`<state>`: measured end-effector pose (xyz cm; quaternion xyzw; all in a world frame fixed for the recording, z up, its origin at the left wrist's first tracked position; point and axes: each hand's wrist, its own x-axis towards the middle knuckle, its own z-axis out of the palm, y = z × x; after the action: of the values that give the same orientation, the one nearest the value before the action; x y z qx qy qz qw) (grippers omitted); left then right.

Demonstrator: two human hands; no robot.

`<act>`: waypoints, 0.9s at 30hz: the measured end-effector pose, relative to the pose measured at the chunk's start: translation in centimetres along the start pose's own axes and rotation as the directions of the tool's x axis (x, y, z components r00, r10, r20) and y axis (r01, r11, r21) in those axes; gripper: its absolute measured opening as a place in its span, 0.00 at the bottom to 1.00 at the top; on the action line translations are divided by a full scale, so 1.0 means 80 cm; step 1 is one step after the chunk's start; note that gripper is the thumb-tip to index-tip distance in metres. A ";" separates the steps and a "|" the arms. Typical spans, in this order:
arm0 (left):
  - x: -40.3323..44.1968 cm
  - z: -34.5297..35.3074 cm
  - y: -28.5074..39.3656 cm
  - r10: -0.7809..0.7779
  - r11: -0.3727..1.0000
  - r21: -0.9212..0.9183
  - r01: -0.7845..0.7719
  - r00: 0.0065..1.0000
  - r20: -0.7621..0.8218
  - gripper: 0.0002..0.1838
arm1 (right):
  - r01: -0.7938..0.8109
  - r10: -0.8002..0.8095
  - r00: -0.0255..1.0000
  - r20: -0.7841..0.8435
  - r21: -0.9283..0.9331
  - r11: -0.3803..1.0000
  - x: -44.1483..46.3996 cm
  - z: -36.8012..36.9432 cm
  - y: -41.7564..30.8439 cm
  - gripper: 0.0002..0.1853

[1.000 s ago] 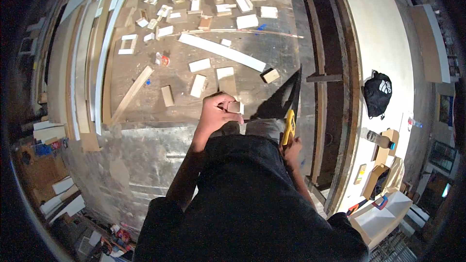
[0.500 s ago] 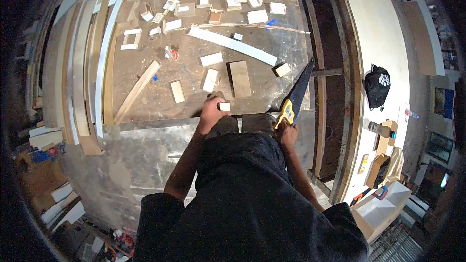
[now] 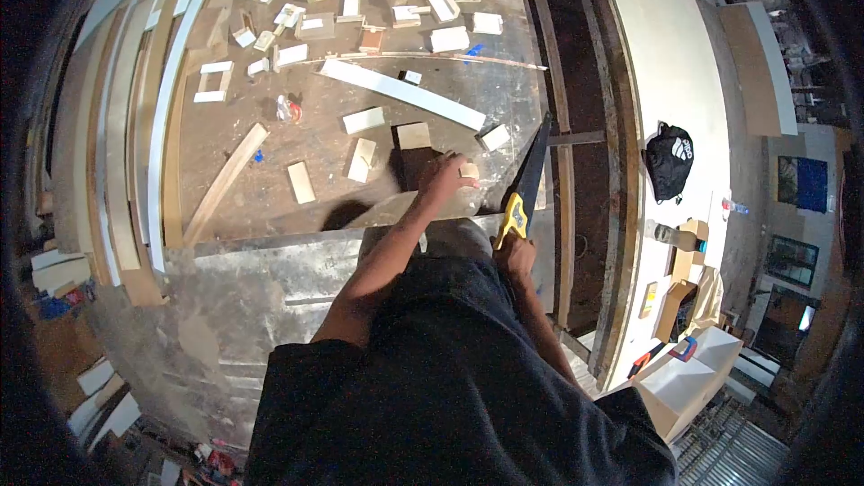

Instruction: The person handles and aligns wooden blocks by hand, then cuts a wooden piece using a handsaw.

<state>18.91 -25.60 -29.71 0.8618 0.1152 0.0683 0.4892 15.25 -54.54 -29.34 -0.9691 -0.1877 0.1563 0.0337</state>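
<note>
My left hand (image 3: 443, 175) is closed around a small wooden block (image 3: 469, 172), held over the front part of the work table. Under and beyond that hand, a flat rectangular board (image 3: 414, 136) lies partly covered by the arm and its shadow. My right hand (image 3: 517, 257) grips a hand saw (image 3: 514, 216) by its yellow handle. The saw's dark blade points away from me along the table's right edge. Close to the blade sits a short wood block (image 3: 494, 137). A long white strip (image 3: 405, 94) lies slantwise farther back.
Many small wooden frames and offcuts (image 3: 360, 9) cover the table's far end. Long boards (image 3: 166, 126) are stacked at the left. A dark gap with wooden rails (image 3: 560, 171) runs along the right, then a pale panel bearing a black bag (image 3: 669, 162).
My left hand has moved right and forward with the small block, now over the flat board. The saw stays in my right hand. The whole view has shifted slightly left.
</note>
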 end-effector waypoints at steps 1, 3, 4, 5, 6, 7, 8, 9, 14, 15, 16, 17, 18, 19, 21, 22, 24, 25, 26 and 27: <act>0.004 0.004 0.007 0.001 1.000 -0.002 -0.001 1.000 0.002 0.31 | -0.008 0.010 0.996 -0.091 0.015 1.000 -0.004 -0.001 0.001 0.12; 0.013 0.016 0.016 -0.148 0.986 -0.059 0.156 0.981 0.122 0.28 | 0.029 -0.006 0.982 -0.187 0.122 0.992 -0.013 -0.008 0.016 0.12; 0.017 0.025 0.018 -0.145 0.986 -0.056 0.154 0.981 0.131 0.28 | 0.078 -0.012 0.959 -0.284 0.221 0.972 -0.016 -0.009 0.025 0.13; 0.022 0.035 0.020 -0.104 0.978 -0.183 0.105 0.994 0.015 0.27 | 0.068 -0.002 0.960 -0.281 0.225 0.972 -0.016 -0.009 0.034 0.13; 0.024 0.040 0.028 -0.079 0.953 -0.301 0.044 0.992 -0.103 0.26 | 0.042 0.026 0.961 -0.276 0.240 0.970 -0.019 -0.007 0.043 0.11; 0.029 0.042 0.035 -0.084 0.965 -0.257 0.050 0.989 -0.122 0.25 | 0.016 0.054 0.962 -0.267 0.254 0.967 -0.022 -0.006 0.053 0.11; 0.034 0.044 0.042 -0.089 0.975 -0.213 0.057 0.986 -0.142 0.25 | -0.007 0.080 0.962 -0.263 0.269 0.963 -0.022 -0.006 0.064 0.11; 0.043 0.050 0.044 -0.097 0.975 -0.216 0.053 0.975 -0.200 0.25 | -0.079 0.161 0.956 -0.247 0.313 0.947 -0.015 -0.005 0.070 0.12; 0.072 0.066 0.076 -0.196 0.980 -0.044 0.192 0.932 -0.306 0.24 | -0.110 0.330 0.904 -0.271 0.599 0.793 -0.017 0.060 0.160 0.16; 0.075 0.074 0.073 -0.200 0.980 -0.040 0.197 0.931 -0.305 0.24 | -0.084 0.270 0.910 -0.314 0.499 0.863 -0.017 0.012 0.146 0.17; 0.078 0.085 0.068 -0.175 0.981 0.022 0.195 0.922 -0.346 0.24 | -0.055 0.203 0.915 -0.348 0.391 0.919 -0.015 -0.015 0.143 0.19; 0.080 0.093 0.064 -0.149 0.977 0.085 0.195 0.910 -0.386 0.24 | -0.056 0.201 0.919 -0.340 0.393 0.918 -0.010 -0.022 0.150 0.19; 0.081 0.098 0.065 -0.157 0.975 0.088 0.205 0.909 -0.385 0.24 | -0.018 0.161 0.901 -0.403 0.336 0.942 -0.007 -0.022 0.166 0.18; 0.081 0.102 0.066 -0.159 0.970 0.109 0.217 0.907 -0.391 0.25 | 0.019 0.117 0.878 -0.464 0.278 0.961 -0.001 -0.017 0.184 0.18; 0.082 0.108 0.069 -0.183 0.956 0.139 0.259 0.895 -0.408 0.26 | -0.045 0.145 0.910 -0.389 0.255 0.966 0.019 -0.015 0.215 0.19; 0.083 0.109 0.071 -0.188 0.953 0.146 0.267 0.893 -0.409 0.26 | -0.112 0.180 0.930 -0.320 0.221 0.969 0.028 -0.015 0.224 0.19; 0.084 0.109 0.073 -0.151 0.944 0.214 0.251 0.906 -0.395 0.26 | -0.043 0.166 0.922 -0.349 0.333 0.942 0.050 -0.003 0.254 0.19; 0.083 0.107 0.074 -0.124 0.952 0.213 0.220 0.913 -0.389 0.28 | -0.085 0.219 0.916 -0.337 0.370 0.925 0.063 0.020 0.283 0.19; 0.083 0.106 0.075 -0.129 0.949 0.219 0.228 0.912 -0.390 0.28 | -0.126 0.270 0.907 -0.322 0.405 0.906 0.074 0.033 0.301 0.19; 0.083 0.106 0.076 -0.115 0.949 0.235 0.210 0.925 -0.361 0.28 | -0.013 0.079 0.877 -0.473 0.141 0.990 0.087 0.006 0.300 0.20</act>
<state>28.07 -33.86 -28.80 0.8825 0.2786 0.1599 0.3436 29.70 -74.15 -34.80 -0.9774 -0.1397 -0.0744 0.1399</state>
